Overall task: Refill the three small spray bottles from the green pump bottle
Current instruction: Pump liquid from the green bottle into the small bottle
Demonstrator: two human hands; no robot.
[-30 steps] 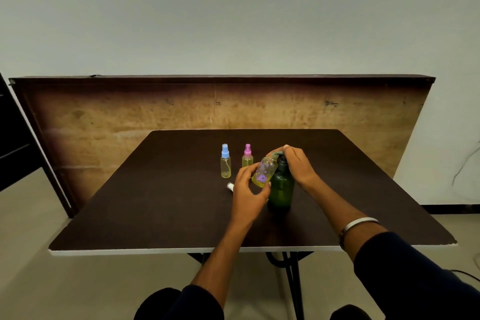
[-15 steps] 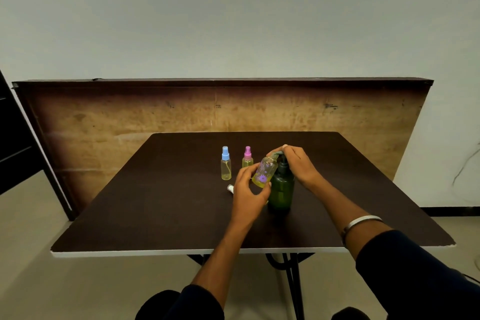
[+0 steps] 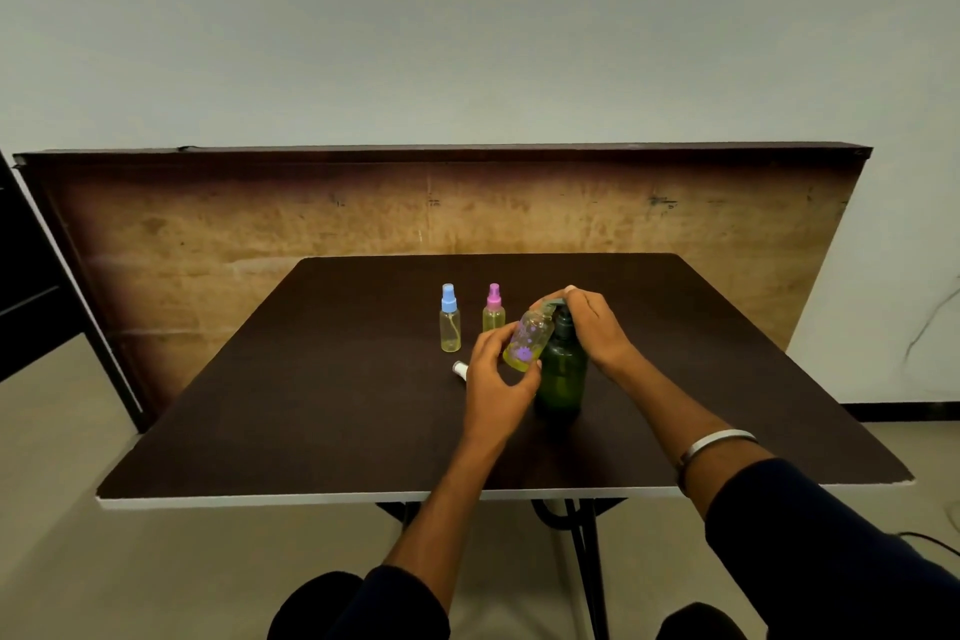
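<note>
Single view only: head-worn wide-angle camera, looking forward and down from above near edge of dark brown square counter [image 3: 322, 411]. Lens facing pale wall [image 3: 467, 26] and upright brown wooden board [image 3: 260, 224] leaning behind counter. Both forearms reaching in from bottom of frame; counter's middle sitting at about arm's reach. Straight edges bowing toward frame borders. No second view sharing scene.

Table centre: dark green plastic pump bottle [image 3: 561, 374] upright.
Left of it: tilted clear floral spray bottle [image 3: 529, 339].
Further left: pink-capped spray bottle [image 3: 493, 309], then blue-capped spray bottle [image 3: 450, 320].
</note>
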